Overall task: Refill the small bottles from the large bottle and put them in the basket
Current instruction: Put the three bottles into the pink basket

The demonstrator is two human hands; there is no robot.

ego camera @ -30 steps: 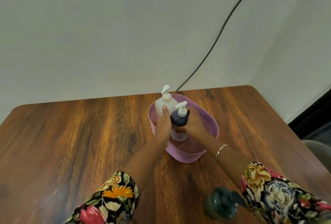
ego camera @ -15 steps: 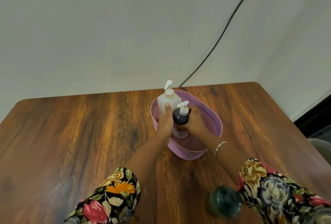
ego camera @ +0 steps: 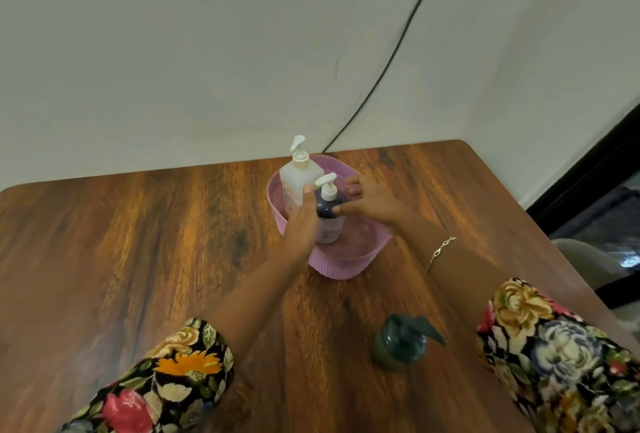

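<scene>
Nearest the camera, two floral sleeves frame the view, with bare forearms reaching forward over the wooden tabletop. Between them, close to the right sleeve, the large bottle stands upright on the tabletop, dark green with its pump spout pointing right. It sits well apart from the basket and neither hand touches it, which suggests the pouring is done for now.

Farther out, the left hand lies against the near left side of the dark small bottle, thumb up beside its shoulder, seemingly steadying it rather than gripping; how far the fingers wrap behind cannot be told. The right hand is spread open, fingers splayed, one fingertip touching the bottle's dark shoulder and the others over the basket's far rim. It reads as letting go once the bottle is seated upright.

The pink basket holds both small bottles: the dark one with a white pump at the near side, and the white small bottle just behind and left of it, close together, both upright. Standing them side by side probably keeps the pumps clear and stops them from tipping.

Beyond the basket, a black cable runs up the pale wall.
</scene>
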